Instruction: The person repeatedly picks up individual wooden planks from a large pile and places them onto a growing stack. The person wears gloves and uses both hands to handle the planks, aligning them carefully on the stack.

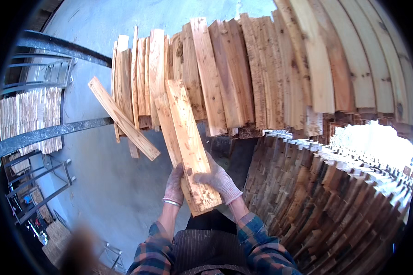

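Two long wooden boards lie together in my gloved hands, their near ends close to my apron. The upper board (188, 130) is light and knotty; the lower board (167, 130) shows along its left side. My left hand (174, 184) closes round the left edge of the pair. On the right edge, my right hand (217, 178) grips with its thumb across the top face. The boards' far ends reach the front of a row of stacked boards (206, 78). A loose board (124, 118) lies slanted across that row's left end.
Dark metal bars (55, 137) reach in from the left toward the row. Longer planks (344, 55) lie at the upper right. A tall stack of wood pieces (307, 197) stands close on my right. Metal racks (39, 183) and another wood stack (30, 117) are at the far left.
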Action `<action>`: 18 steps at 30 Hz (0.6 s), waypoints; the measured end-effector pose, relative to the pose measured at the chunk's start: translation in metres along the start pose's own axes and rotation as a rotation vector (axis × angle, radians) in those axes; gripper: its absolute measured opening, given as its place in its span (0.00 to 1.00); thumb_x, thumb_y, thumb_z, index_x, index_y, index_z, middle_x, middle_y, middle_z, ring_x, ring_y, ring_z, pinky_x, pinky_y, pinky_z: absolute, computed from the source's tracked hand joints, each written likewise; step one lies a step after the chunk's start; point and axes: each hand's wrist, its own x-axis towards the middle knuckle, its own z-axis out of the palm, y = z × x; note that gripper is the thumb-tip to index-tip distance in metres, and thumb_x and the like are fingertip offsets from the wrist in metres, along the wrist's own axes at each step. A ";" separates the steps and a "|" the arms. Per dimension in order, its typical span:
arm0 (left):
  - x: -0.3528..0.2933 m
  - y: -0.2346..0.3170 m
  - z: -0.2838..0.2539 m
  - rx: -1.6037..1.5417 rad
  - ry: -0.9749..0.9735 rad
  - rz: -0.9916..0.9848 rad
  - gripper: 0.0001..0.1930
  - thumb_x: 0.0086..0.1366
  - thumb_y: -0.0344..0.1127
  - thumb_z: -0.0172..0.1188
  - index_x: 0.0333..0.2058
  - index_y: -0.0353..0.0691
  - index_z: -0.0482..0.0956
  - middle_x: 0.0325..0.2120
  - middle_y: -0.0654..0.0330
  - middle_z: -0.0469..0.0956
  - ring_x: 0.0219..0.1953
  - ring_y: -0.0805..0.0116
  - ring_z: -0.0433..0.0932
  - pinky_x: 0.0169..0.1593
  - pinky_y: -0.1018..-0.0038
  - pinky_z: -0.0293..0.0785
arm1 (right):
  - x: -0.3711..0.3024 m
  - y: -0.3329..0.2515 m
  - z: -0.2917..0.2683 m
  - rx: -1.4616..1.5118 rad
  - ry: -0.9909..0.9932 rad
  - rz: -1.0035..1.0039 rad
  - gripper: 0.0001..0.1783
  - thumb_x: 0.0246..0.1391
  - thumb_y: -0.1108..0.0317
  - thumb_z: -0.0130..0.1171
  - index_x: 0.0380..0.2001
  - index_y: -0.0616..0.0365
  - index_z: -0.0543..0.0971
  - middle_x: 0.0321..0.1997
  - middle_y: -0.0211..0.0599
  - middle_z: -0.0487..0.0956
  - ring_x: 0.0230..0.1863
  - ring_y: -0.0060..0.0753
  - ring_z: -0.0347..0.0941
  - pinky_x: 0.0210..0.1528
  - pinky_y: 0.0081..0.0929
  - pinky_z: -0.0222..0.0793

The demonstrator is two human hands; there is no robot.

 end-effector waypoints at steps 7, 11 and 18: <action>-0.114 0.046 0.031 0.059 -0.049 -0.053 0.21 0.65 0.35 0.61 0.53 0.32 0.70 0.41 0.57 0.78 0.39 0.66 0.80 0.43 0.72 0.80 | -0.117 -0.046 0.047 0.437 -0.020 -0.101 0.48 0.42 0.70 0.71 0.67 0.59 0.60 0.56 0.36 0.74 0.52 0.25 0.71 0.56 0.22 0.67; -0.179 0.084 0.069 0.171 -0.242 0.121 0.23 0.67 0.37 0.59 0.55 0.30 0.68 0.46 0.54 0.76 0.47 0.65 0.76 0.52 0.68 0.76 | -0.193 -0.103 0.061 0.264 -0.018 -0.351 0.50 0.41 0.60 0.71 0.67 0.60 0.59 0.56 0.42 0.74 0.55 0.27 0.70 0.57 0.24 0.66; -0.219 0.114 0.114 0.675 -0.521 0.760 0.28 0.70 0.45 0.50 0.61 0.32 0.65 0.56 0.52 0.69 0.56 0.61 0.70 0.56 0.62 0.70 | -0.391 -0.144 0.062 -0.087 0.397 -0.708 0.60 0.34 0.56 0.71 0.71 0.57 0.52 0.53 0.55 0.73 0.56 0.45 0.71 0.58 0.32 0.66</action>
